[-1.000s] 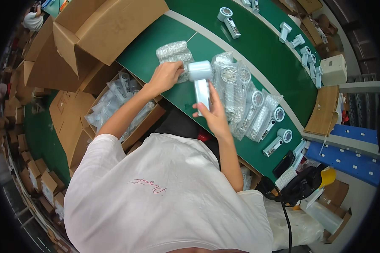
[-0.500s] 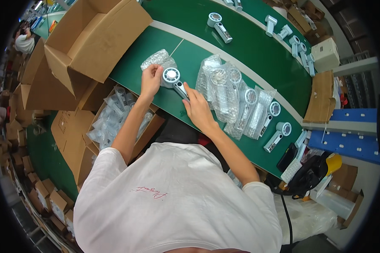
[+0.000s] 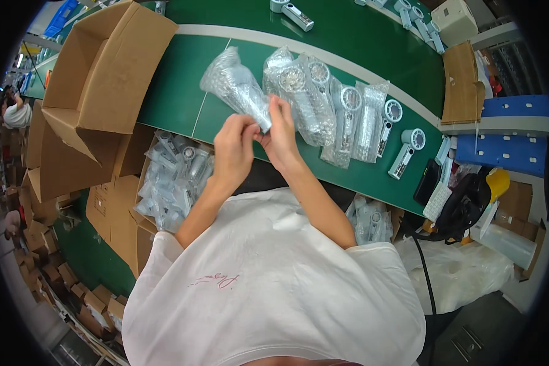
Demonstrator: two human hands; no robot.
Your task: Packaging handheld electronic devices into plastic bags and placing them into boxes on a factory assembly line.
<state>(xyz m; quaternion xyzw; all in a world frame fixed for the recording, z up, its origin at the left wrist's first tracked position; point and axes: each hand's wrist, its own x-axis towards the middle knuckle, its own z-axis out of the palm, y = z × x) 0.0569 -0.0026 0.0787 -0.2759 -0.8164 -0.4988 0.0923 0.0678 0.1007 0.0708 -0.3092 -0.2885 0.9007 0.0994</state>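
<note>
Both of my hands meet at the near end of a bubble-wrap bag [image 3: 235, 79], which slants away over the green table. A light blue handheld fan sits inside, mostly veiled by the wrap; its handle end shows near my fingers. My left hand [image 3: 233, 149] pinches the bag's mouth from the left. On the other side, my right hand [image 3: 280, 134] grips the bag around the handle end. Just right of it lie several fans in bubble bags [image 3: 308, 100], partly overlapping. Beyond them are two unwrapped fans, one [image 3: 393, 111] beside the last bag and another [image 3: 407, 152] farther right.
An open cardboard box [image 3: 107, 79] stands at the left. Below it, a carton of bagged fans [image 3: 174, 177] sits beside the table. A green conveyor [image 3: 372, 43] carries more fans across the back. A black phone-like object [image 3: 427, 181] and black bag [image 3: 463, 207] lie right.
The fan, bare in my hands before, is now inside the bubble bag. My hands have come together at the bag's near end, and the whole view has shifted.
</note>
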